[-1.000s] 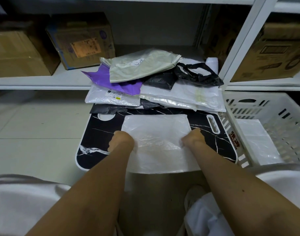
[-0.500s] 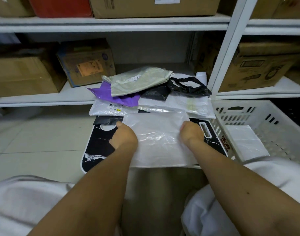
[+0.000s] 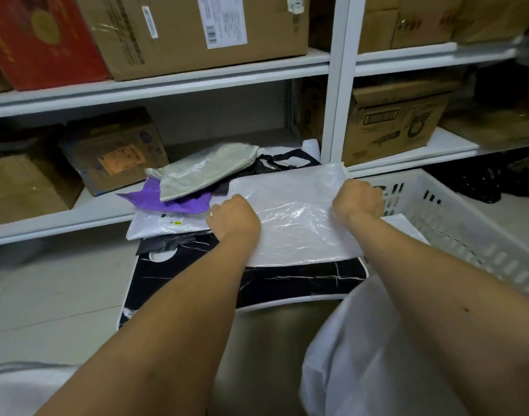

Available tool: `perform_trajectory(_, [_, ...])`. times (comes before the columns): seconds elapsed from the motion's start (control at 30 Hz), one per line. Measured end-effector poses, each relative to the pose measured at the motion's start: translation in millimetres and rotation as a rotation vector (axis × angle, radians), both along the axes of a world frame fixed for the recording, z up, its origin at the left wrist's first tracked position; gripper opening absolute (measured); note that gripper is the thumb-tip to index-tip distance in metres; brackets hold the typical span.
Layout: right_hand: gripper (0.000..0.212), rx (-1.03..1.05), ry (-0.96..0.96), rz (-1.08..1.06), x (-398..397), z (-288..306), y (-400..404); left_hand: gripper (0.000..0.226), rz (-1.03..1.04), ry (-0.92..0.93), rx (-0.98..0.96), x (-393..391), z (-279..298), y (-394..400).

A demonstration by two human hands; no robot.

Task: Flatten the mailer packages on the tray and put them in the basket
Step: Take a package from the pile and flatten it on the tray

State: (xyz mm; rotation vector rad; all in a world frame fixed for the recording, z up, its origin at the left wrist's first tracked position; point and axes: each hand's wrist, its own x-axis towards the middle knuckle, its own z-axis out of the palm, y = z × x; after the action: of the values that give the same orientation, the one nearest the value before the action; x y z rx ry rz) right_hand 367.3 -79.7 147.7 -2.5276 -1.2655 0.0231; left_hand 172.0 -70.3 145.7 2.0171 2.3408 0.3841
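Note:
A flat white plastic mailer [image 3: 290, 217] hangs lifted above the black marble-patterned tray [image 3: 287, 280]. My left hand [image 3: 234, 217] grips its left edge and my right hand [image 3: 358, 199] grips its right edge, over the rim of the white slotted basket [image 3: 455, 214] on the right. Part of another white mailer [image 3: 403, 225] shows inside the basket, behind my right forearm. Behind the tray lies a pile of mailers: a pale green one [image 3: 209, 168], a purple one [image 3: 173, 201], a white labelled one [image 3: 167, 225] and black ones [image 3: 287, 160].
White metal shelving [image 3: 179, 82] stands behind, with cardboard boxes [image 3: 113, 151] on both levels and an upright post [image 3: 337, 85] just beyond the pile. Pale tiled floor [image 3: 56, 283] lies to the left. My white-clothed knees flank the tray's near edge.
Both hands have lifted the white mailer off the tray and carried it up and to the right, toward the basket. The camera has tilted up, showing more of the shelves.

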Motion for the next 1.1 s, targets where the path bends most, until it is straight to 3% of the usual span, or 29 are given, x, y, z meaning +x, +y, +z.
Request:
perform_trajectory(0.2, [0.023, -0.084, -0.079, -0.245, 80, 8, -8, 0.024, -0.268, -0.036, -0.012, 78, 11, 10])
perform_trajectory(0.43, [0.032, -0.090, 0.013, -0.384, 172, -19, -25, 0.011, -0.544, -0.064, -0.148, 173, 5, 17])
perform_trajectory(0.6, [0.034, -0.147, 0.089, -0.459, 230, -53, -37, 0.019, -0.797, 0.090, -0.253, 230, -22, 17])
perform_trajectory(0.7, [0.039, -0.221, 0.150, -0.473, 252, -73, -42, 0.022, -1.031, 0.262, -0.467, 259, -42, 17])
perform_trajectory(0.83, [0.045, -0.399, 0.115, -0.391, 265, -98, -45, 0.041, -1.149, 0.488, -0.740, 287, -61, 19])
perform_trajectory(0.93, [0.063, -0.451, 0.169, -0.374, 275, -136, -44, 0.044, -1.207, 0.608, -0.862, 304, -81, 23])
perform_trajectory(1.03, [0.104, -0.376, 0.344, -0.458, 283, -175, -41, 0.041, -1.254, 0.649, -0.882, 317, -97, 17])
perform_trajectory(1.1, [0.123, -0.433, 0.386, -0.442, 285, -196, -40, 0.040, -1.300, 0.675, -0.900, 323, -110, 13])
